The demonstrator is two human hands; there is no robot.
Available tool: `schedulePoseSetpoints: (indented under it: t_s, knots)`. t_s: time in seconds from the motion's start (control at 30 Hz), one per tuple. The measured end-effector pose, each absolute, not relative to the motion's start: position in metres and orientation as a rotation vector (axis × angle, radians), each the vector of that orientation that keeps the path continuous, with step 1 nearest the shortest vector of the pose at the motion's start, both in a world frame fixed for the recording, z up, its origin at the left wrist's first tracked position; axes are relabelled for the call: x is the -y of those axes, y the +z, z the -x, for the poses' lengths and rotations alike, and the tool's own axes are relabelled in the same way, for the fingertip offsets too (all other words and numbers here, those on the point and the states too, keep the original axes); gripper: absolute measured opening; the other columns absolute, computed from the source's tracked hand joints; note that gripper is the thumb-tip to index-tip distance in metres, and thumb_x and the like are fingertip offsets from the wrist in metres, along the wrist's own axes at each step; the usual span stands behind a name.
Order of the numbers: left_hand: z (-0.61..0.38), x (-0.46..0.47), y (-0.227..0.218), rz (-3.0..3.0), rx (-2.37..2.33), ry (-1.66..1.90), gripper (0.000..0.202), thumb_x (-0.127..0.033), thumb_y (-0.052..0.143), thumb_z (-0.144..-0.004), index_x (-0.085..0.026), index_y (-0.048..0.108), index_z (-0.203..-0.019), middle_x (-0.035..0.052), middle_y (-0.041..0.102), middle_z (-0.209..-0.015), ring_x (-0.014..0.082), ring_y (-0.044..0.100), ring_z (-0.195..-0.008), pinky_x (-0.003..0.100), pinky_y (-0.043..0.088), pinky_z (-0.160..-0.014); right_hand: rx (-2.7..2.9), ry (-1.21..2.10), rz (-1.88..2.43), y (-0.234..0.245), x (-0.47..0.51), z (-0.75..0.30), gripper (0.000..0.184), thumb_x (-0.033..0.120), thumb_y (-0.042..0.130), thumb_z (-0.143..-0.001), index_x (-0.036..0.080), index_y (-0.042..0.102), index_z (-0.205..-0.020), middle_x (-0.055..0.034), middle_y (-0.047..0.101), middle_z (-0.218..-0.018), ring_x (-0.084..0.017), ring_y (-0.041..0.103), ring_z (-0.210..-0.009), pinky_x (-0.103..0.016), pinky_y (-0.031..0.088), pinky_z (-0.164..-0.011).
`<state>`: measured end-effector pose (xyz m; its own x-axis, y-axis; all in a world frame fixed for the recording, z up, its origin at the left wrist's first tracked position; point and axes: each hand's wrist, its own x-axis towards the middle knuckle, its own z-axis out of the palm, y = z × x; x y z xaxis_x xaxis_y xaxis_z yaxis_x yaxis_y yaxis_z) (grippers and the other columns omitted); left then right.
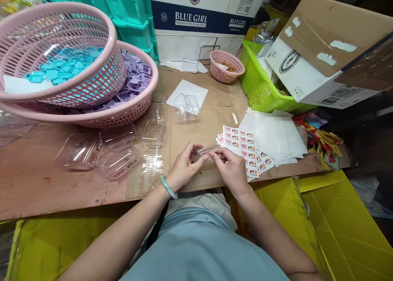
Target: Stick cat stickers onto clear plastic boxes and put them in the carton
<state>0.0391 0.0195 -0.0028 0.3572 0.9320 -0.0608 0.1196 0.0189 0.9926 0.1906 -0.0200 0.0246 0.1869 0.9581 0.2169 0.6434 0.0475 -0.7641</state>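
Observation:
Between my two hands, low over the cardboard mat [179, 140], is a small transparent plastic box [209, 150]. My left hand [188, 163] grips its left end, thumb and fingers closed. At the right end, my right hand [231, 166] pinches it with thumb and forefinger. Fingers cover much of the box, so its contents are hard to make out. Sticker sheets [244, 144] printed with cartoon cats lie just right of my right hand. Another transparent box [186, 108] stands on a white paper sheet [196, 92] beyond my hands.
Several transparent plastic shells [118, 162] lie on the left. Behind them, stacked pink baskets [138, 113] hold blue and purple plastic pieces. White papers [276, 138], a green basket [258, 91] and a tilted carton [322, 84] occupy the right. A small pink basket [225, 74] sits at the back.

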Motion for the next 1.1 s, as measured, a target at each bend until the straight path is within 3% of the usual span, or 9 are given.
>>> schedulePoseSetpoints:
  t_s: [0.07,0.27,0.37,0.43,0.5,0.63,0.77,0.97,1.1]
  knots:
    - [-0.039,-0.019,-0.004,-1.411,-1.032,0.857,0.037,-0.041,0.066,-0.08,-0.019,0.054,-0.107,0.0073,0.064,-0.107,0.0184,0.062,-0.099,0.028,0.053,-0.083,1.588,0.357,1.676,0.02,0.023,-0.188,0.016,0.031,0.057,-0.089,0.02,0.067,-0.083,-0.0023,0.071,-0.079,-0.013,0.061,-0.059,-0.025,0.045,-0.061]
    - [-0.036,-0.018,-0.003,-1.35,-1.026,0.866,0.036,-0.039,0.068,-0.078,-0.018,0.055,-0.105,0.0084,0.064,-0.111,0.0181,0.064,-0.099,0.03,0.052,-0.086,1.41,0.186,1.792,0.007,0.018,-0.215,0.017,0.036,0.059,-0.087,0.021,0.06,-0.079,0.0032,0.056,-0.058,-0.012,0.053,-0.053,-0.024,0.043,-0.058]
    - [-0.038,-0.016,-0.002,-1.324,-1.016,0.88,0.036,-0.038,0.069,-0.078,-0.017,0.055,-0.104,0.009,0.064,-0.111,0.0185,0.064,-0.099,0.031,0.053,-0.087,1.213,0.311,1.761,0.002,0.019,-0.223,0.023,0.041,0.059,-0.086,0.02,0.057,-0.095,-0.0003,0.063,-0.075,-0.012,0.055,-0.06,-0.025,0.047,-0.062]
    - [-0.04,-0.012,-0.001,-1.317,-1.007,0.889,0.036,-0.037,0.069,-0.078,-0.017,0.055,-0.105,0.0097,0.063,-0.114,0.0189,0.065,-0.099,0.032,0.054,-0.088,1.182,0.476,1.725,-0.002,0.02,-0.219,0.044,0.046,0.063,-0.083,0.02,0.052,-0.116,-0.0064,0.067,-0.098,-0.016,0.061,-0.074,-0.029,0.051,-0.069]
    - [-0.04,-0.006,-0.003,-1.294,-0.997,0.919,0.036,-0.036,0.068,-0.079,-0.017,0.055,-0.106,0.0108,0.061,-0.12,0.0192,0.065,-0.099,0.035,0.054,-0.089,1.255,0.677,1.711,-0.005,0.02,-0.211,0.054,0.05,0.065,-0.08,0.021,0.051,-0.124,-0.0094,0.067,-0.111,-0.021,0.064,-0.092,-0.034,0.053,-0.08]
    - [-0.021,0.009,-0.008,-1.304,-1.015,1.015,0.031,-0.032,0.065,-0.082,-0.018,0.055,-0.108,0.0125,0.057,-0.129,0.023,0.061,-0.113,0.041,0.051,-0.098,1.357,0.939,1.555,-0.01,0.014,-0.195,0.042,0.05,0.056,-0.087,0.022,0.063,-0.117,-0.0079,0.066,-0.122,-0.023,0.061,-0.114,-0.037,0.047,-0.099]
    - [0.032,0.018,-0.012,-1.745,-1.203,1.202,0.032,-0.02,0.061,-0.085,-0.02,0.053,-0.116,0.0123,0.054,-0.133,0.0259,0.051,-0.127,0.048,0.044,-0.106,1.438,1.003,1.37,-0.015,0.002,-0.167,0.036,0.041,0.044,-0.095,0.022,0.064,-0.119,-0.0053,0.067,-0.122,-0.02,0.062,-0.115,-0.035,0.047,-0.101]
    - [0.097,0.01,-0.024,-2.579,-1.44,1.219,0.043,-0.005,0.058,-0.082,-0.017,0.048,-0.122,0.0161,0.053,-0.133,0.0315,0.036,-0.138,0.058,0.036,-0.109,1.846,0.549,1.233,-0.012,-0.041,-0.134,0.028,0.023,0.051,-0.091,0.017,0.065,-0.115,-0.01,0.071,-0.109,-0.022,0.064,-0.103,-0.036,0.049,-0.095]
    - [0.095,0.003,-0.027,-2.647,-1.634,1.211,0.045,-0.007,0.058,-0.082,-0.016,0.047,-0.125,0.0188,0.047,-0.139,0.0358,0.025,-0.142,0.062,0.034,-0.109,1.809,0.236,1.435,0.011,-0.095,-0.144,0.041,0.035,0.057,-0.088,0.015,0.059,-0.124,-0.0142,0.061,-0.122,-0.028,0.051,-0.119,-0.044,0.04,-0.104]
